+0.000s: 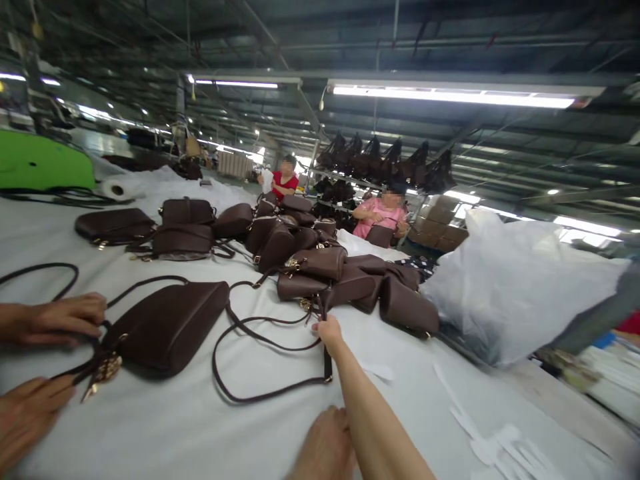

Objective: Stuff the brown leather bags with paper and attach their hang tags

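My right hand reaches forward over the table and grips a dark brown bag strap, which loops out to the left on the white surface. Just beyond it lie brown handbags with gold-coloured charms. At the bottom of the head view, my left hand is curled close beside my right forearm. Its fingertips are partly hidden, and I cannot make out what they hold. To the left, a single brown handbag lies near a co-worker's two hands, which are at its strap.
More brown bags are piled across the table's far side. A big white plastic bag stands at the right, with paper scraps in front. Two people work beyond the table, near hanging bags.
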### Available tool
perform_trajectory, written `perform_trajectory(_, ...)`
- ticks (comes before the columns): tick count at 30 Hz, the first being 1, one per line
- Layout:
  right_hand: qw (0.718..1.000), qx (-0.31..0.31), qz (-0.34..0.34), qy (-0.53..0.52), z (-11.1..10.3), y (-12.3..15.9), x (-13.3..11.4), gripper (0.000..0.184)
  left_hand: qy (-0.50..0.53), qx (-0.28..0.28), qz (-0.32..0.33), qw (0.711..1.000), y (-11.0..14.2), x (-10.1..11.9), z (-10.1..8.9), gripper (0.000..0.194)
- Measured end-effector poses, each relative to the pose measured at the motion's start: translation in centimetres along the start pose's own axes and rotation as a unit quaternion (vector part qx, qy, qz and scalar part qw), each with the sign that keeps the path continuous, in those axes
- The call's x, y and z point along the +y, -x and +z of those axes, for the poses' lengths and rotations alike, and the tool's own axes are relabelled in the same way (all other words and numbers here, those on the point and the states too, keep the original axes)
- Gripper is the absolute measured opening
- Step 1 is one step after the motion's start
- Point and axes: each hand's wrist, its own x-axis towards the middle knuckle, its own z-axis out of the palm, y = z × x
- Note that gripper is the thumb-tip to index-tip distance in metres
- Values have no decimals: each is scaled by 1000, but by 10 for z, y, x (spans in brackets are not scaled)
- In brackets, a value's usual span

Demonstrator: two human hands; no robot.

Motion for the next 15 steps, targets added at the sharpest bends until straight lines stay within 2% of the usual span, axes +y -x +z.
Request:
perform_trajectory(2, 1000, -29, -3, -6, -37, 20, -3, 18, -78, -11, 10, 997, 4, 6, -5, 24)
perform_trajectory(5, 999, -47, -6, -9, -105, 69, -10, 23, -92, 9, 18, 996, 11, 12, -13, 25)
perform_trajectory(8, 998, -59, 31, -2, -161, 138, 4, 29, -74, 6, 12, 997, 17, 17, -20, 29)
perform_trajectory(11, 994, -56, 84, 35, -188, 213, 41, 28, -59, -45, 21, 997, 29, 24, -23, 35)
perform_trajectory(15, 987, -11, 137, 84, -193, 299, 93, 25, -65, -92, 37, 993, 55, 37, -18, 42)
